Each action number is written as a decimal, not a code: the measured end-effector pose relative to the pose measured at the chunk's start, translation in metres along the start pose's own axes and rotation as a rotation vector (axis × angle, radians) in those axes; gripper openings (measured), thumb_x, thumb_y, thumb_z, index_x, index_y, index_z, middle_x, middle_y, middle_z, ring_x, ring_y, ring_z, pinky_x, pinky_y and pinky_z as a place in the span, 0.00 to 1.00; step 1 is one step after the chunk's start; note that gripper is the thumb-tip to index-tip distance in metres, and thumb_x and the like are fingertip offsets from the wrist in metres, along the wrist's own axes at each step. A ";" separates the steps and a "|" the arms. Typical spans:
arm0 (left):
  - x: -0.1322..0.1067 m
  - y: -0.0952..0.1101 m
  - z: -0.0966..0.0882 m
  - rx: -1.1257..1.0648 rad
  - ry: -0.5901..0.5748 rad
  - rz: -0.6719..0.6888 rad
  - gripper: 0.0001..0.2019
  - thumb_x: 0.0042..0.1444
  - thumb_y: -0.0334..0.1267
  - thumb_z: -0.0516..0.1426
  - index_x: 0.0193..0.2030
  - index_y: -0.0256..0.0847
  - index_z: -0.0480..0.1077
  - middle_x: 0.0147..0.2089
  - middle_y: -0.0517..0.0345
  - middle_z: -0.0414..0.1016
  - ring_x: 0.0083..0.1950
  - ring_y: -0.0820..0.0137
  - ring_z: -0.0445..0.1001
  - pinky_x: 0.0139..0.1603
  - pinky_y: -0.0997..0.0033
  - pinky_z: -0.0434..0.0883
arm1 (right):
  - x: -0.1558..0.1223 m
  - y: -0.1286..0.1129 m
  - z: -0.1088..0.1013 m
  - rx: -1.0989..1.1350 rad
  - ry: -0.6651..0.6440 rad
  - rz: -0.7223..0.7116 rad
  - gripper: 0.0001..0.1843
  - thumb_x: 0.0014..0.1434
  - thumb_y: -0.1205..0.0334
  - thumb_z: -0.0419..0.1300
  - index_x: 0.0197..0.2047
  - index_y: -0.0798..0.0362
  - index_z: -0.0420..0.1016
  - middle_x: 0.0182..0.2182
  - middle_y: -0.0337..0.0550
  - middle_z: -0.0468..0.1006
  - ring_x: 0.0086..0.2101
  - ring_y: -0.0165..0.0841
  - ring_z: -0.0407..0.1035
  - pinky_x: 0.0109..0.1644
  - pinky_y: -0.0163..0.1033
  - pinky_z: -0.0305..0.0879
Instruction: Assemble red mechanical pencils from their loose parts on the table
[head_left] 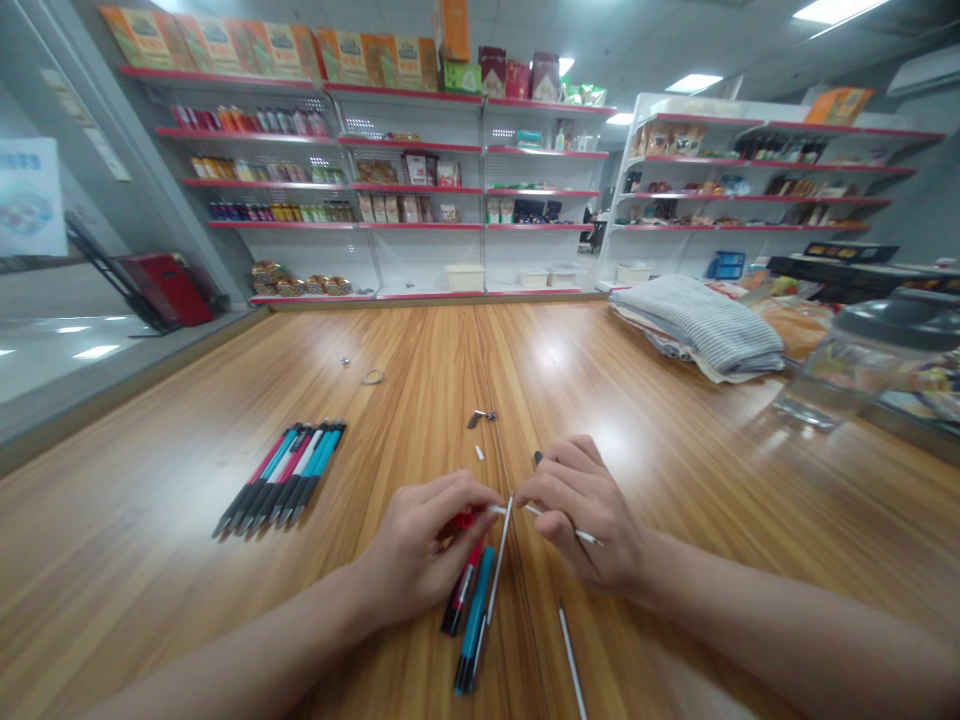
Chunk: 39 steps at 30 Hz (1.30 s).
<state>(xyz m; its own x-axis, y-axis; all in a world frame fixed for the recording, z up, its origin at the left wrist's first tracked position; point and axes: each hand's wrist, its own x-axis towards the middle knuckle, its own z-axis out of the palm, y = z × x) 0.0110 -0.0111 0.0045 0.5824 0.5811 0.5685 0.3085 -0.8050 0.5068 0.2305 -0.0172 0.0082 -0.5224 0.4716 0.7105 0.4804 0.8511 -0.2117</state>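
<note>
Over table (675,480) center | left hand (409,550) pinches red pen part (461,521), right hand (577,510) pinches white refill (589,538), hands close together | remaining: pen row (281,475) at 10 o'clock

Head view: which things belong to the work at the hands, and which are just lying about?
In use: left hand, right hand, thin white tube, red-and-black pen, teal-and-black pen, row of pens.
Lying about: folded grey striped cloth, glass jar with grey lid.

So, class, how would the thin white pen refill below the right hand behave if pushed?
The thin white pen refill looks light, being slender. Its round-looking shaft would probably roll on the smooth wooden table, and it may flex slightly.
</note>
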 end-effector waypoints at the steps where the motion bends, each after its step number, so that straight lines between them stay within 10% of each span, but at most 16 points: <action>1: 0.000 0.000 0.000 -0.008 0.005 0.013 0.07 0.58 0.27 0.55 0.43 0.37 0.69 0.32 0.57 0.70 0.30 0.75 0.66 0.31 0.76 0.62 | 0.000 0.001 0.000 -0.005 -0.016 -0.013 0.22 0.69 0.53 0.43 0.35 0.56 0.71 0.27 0.42 0.71 0.31 0.32 0.59 0.42 0.43 0.51; 11: -0.001 -0.006 0.005 -0.023 0.025 0.064 0.09 0.57 0.25 0.56 0.44 0.37 0.71 0.33 0.55 0.70 0.32 0.75 0.67 0.33 0.76 0.64 | 0.001 0.003 0.007 -0.037 -0.057 -0.108 0.03 0.63 0.67 0.55 0.37 0.57 0.68 0.26 0.39 0.71 0.28 0.30 0.58 0.36 0.39 0.52; 39: 0.001 0.004 -0.003 -0.022 -0.010 0.006 0.07 0.58 0.27 0.53 0.39 0.35 0.72 0.32 0.53 0.70 0.32 0.73 0.68 0.32 0.73 0.65 | -0.002 0.004 0.003 0.115 0.099 -0.119 0.05 0.62 0.66 0.57 0.40 0.57 0.72 0.27 0.43 0.75 0.27 0.29 0.64 0.34 0.38 0.59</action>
<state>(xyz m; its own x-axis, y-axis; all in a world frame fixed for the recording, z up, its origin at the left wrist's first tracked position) 0.0102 -0.0133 0.0087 0.5916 0.5747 0.5654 0.2881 -0.8057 0.5175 0.2309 -0.0142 0.0042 -0.4962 0.3459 0.7963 0.3326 0.9230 -0.1937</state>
